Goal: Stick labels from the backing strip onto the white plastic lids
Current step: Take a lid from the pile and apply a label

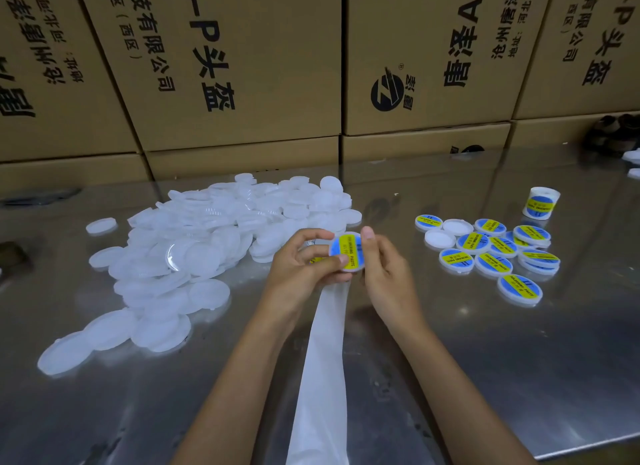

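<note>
Cartons (242, 66) back bare lids (194, 250) left, labelled lids (491, 253) right.

A packing warehouse: stacked printed cartons (242, 66) behind a steel worktable (485, 360).

You're working in dim, even light; the steel counter (485, 360) throws back soft glare and mirrors the cardboard boxes (242, 66). Wide-angle bending tilts those boxes at the edges, and your hands (304, 264) look slightly soft
</note>
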Demonstrator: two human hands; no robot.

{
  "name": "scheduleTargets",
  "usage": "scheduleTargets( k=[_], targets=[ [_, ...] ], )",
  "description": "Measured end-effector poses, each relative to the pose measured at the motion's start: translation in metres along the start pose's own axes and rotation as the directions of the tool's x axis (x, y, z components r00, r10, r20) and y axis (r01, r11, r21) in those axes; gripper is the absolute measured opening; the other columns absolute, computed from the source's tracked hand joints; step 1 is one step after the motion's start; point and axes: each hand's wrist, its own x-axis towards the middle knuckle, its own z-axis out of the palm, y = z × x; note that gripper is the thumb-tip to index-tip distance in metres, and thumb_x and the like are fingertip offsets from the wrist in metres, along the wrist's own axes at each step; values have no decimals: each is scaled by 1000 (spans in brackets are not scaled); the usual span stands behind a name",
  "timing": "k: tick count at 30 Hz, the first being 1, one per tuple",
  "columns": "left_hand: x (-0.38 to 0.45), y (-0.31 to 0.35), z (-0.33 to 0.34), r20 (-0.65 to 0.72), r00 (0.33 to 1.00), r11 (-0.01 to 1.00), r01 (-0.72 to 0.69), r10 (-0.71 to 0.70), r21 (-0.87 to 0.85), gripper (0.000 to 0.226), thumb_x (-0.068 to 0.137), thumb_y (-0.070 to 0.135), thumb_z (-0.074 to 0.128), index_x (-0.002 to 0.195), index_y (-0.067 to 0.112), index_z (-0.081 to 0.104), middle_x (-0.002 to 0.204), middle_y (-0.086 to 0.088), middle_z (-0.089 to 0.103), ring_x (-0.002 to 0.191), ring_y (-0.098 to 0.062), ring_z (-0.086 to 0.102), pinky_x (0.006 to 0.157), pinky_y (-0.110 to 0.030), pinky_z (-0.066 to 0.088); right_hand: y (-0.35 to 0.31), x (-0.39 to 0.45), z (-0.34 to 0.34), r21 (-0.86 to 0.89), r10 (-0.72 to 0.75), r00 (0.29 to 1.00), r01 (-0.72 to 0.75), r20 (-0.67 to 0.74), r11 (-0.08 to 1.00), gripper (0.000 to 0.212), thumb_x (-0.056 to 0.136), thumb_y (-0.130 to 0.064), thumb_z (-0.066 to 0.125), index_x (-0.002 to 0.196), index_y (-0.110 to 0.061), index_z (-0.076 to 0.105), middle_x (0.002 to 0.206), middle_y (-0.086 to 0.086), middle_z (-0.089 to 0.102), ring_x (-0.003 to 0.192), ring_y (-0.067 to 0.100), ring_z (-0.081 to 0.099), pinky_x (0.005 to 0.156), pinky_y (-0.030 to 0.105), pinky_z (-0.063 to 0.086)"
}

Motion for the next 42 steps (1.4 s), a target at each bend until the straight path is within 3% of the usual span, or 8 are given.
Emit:
scheduleTargets(
  k=[3,7,12,17,22,27,34,42],
  targets=[
    [1,1,-1,-46,999,997,-29,26,-78,44,83,-10,72,120,14,67,104,-21,73,89,-31,75,74,-32,61,0,-2,4,25,8,994,-11,105,1000,25,96,-43,57,94,-20,65,78,-7,70,72,6,64,66,18,49],
    [2,1,-1,-114,990,997,-82,82,10,43,80,-6,77,116,16,72,101,-15,76,91,-27,76,71,-30,61,1,-4,6,-33,-58,985,64,159,997,14,94,-41,62,97,-27,64,78,1,66,70,11,57,65,27,47],
    [1,2,0,-150,986,997,-78,80,17,35,80,2,80,108,21,76,92,-9,78,84,-27,77,68,-26,61,0,-4,3,-27,-78,987,82,142,996,21,101,-30,53,98,-14,65,75,1,66,71,20,61,65,28,47],
    [0,4,0,-187,979,997,-78,79,10,21,84,10,78,102,20,77,90,-9,79,80,-27,77,66,-27,61,-3,-5,3,-11,-96,986,98,137,995,22,103,-23,49,95,-11,66,65,-11,61,63,1,55,61,12,41],
    [0,4,-1,-216,974,997,-73,74,11,9,89,16,75,95,11,78,87,-12,78,75,-32,76,60,-28,61,-5,-7,4,-18,-90,989,93,117,996,29,105,-24,45,93,-6,65,58,0,53,55,9,48,56,21,39],
    [1,3,-1,-131,990,998,-53,58,43,16,91,12,73,107,10,72,90,-14,77,77,-28,75,63,-28,61,-7,-5,2,69,-21,997,16,78,997,28,105,-22,47,93,-3,63,47,-7,45,44,6,40,47,18,35],
    [1,-4,1,62,995,992,-86,80,97,55,81,-10,75,125,20,61,99,-10,75,85,-20,73,71,-26,58,-6,-2,-1,218,192,974,-214,117,952,31,102,-34,53,87,-10,66,47,3,43,43,11,36,42,24,33],
    [3,-3,-3,-53,993,987,-94,102,131,37,78,4,83,110,20,72,85,-10,77,75,-24,76,64,-26,59,-11,-3,-2,271,268,943,-316,198,909,41,100,-46,49,83,-13,66,50,6,44,43,14,38,42,22,34]
  ],
)
